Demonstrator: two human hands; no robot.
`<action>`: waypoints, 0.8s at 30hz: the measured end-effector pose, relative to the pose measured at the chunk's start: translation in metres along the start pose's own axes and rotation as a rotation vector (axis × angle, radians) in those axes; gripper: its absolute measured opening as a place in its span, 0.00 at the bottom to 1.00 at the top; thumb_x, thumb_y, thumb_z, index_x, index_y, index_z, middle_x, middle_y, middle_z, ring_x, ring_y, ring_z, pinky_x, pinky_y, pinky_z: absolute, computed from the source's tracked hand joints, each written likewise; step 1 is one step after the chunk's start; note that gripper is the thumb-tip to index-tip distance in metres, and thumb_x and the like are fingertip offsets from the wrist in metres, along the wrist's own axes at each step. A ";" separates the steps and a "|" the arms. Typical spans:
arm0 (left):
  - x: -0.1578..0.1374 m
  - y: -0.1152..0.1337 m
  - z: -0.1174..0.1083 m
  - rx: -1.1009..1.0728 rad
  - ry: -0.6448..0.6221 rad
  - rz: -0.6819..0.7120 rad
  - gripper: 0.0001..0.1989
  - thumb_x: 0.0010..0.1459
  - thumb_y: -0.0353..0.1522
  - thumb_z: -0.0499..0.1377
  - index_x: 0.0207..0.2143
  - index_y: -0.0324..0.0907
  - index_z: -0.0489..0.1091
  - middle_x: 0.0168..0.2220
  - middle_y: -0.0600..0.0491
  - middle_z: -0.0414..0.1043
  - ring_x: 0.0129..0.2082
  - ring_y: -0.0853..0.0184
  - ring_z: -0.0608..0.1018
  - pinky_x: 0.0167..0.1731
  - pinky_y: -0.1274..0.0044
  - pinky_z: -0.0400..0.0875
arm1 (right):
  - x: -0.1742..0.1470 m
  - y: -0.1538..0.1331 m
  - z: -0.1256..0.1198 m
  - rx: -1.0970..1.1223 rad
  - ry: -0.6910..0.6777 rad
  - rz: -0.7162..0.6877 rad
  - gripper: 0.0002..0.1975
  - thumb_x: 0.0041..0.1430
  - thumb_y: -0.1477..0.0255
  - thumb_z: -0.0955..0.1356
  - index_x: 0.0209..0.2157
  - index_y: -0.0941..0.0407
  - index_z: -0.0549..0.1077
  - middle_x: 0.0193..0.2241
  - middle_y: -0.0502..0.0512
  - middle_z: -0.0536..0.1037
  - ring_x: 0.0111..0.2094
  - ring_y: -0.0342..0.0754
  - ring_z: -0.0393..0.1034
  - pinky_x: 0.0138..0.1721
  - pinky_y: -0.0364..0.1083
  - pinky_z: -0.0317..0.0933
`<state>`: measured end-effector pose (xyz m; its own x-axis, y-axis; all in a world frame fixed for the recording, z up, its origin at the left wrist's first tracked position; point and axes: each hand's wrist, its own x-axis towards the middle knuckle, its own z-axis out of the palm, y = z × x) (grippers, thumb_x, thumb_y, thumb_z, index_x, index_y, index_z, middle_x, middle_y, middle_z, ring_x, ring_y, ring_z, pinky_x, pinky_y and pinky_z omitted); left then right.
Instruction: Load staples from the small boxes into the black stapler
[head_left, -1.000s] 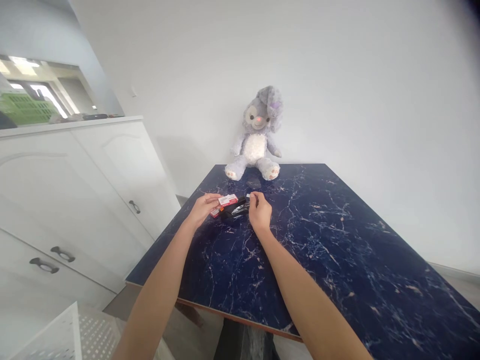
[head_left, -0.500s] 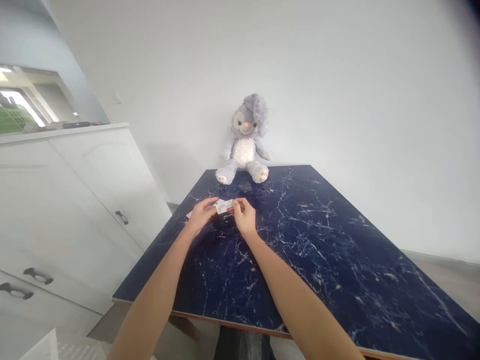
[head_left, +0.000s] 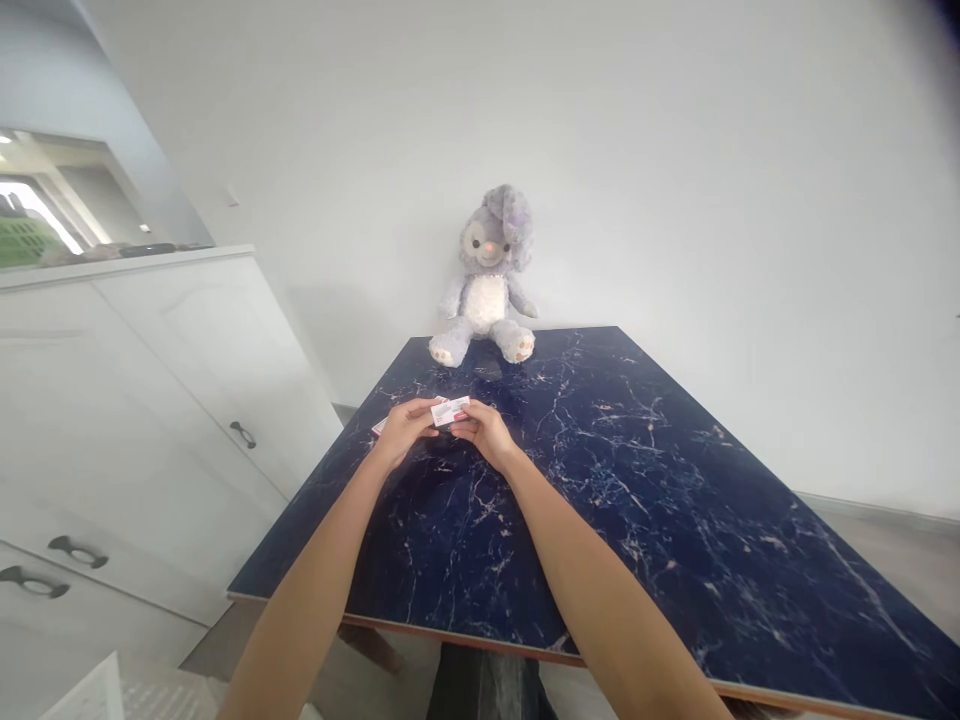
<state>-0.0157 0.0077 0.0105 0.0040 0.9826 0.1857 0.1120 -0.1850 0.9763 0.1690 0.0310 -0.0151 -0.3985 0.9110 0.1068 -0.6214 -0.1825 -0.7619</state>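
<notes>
Both the left hand (head_left: pixel 405 432) and the right hand (head_left: pixel 487 433) were clamped on a small white-and-red box (head_left: pixel 451 411), one at each end. The box was in front of the plush toy (head_left: pixel 487 300), slightly left of its middle, above the blue table (head_left: pixel 600 480). Farther left of the toy, a partly hidden red-edged packet (head_left: pixel 379 427) showed just beside the left hand.

1 plain off-white wall (head_left: pixel 675 180), with a low baseboard (head_left: pixel 877 511) at right; 1 white cabinet (head_left: pixel 180 390), left, panelled, showing 3 dark handles (head_left: pixel 78 552); 1 table (head_left: pixel 712 520), dark blue marbled top, brown edging, far end near the wall; pale floor (head_left: pixel 900 556); 1 framed opening (head_left: pixel 105 195), upper left, bright beyond. Room light is soft.
</notes>
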 end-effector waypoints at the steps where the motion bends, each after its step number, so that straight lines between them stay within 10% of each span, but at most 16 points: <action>1: 0.000 0.000 0.001 -0.005 -0.001 -0.001 0.22 0.48 0.40 0.70 0.45 0.41 0.78 0.43 0.45 0.80 0.38 0.63 0.80 0.32 0.77 0.77 | 0.000 0.000 0.000 0.018 -0.008 0.020 0.07 0.55 0.70 0.72 0.36 0.57 0.75 0.29 0.52 0.80 0.27 0.44 0.77 0.33 0.41 0.74; 24: 0.002 -0.009 -0.010 -0.225 0.052 -0.102 0.19 0.48 0.36 0.70 0.43 0.39 0.79 0.37 0.47 0.79 0.27 0.72 0.74 0.23 0.82 0.67 | 0.008 0.011 -0.004 -0.249 0.167 -0.106 0.15 0.49 0.60 0.74 0.28 0.58 0.77 0.24 0.52 0.77 0.22 0.41 0.71 0.24 0.39 0.68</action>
<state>-0.0262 0.0115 0.0029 -0.0477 0.9953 0.0848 -0.1149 -0.0898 0.9893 0.1614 0.0381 -0.0250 -0.2107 0.9720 0.1036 -0.4609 -0.0053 -0.8875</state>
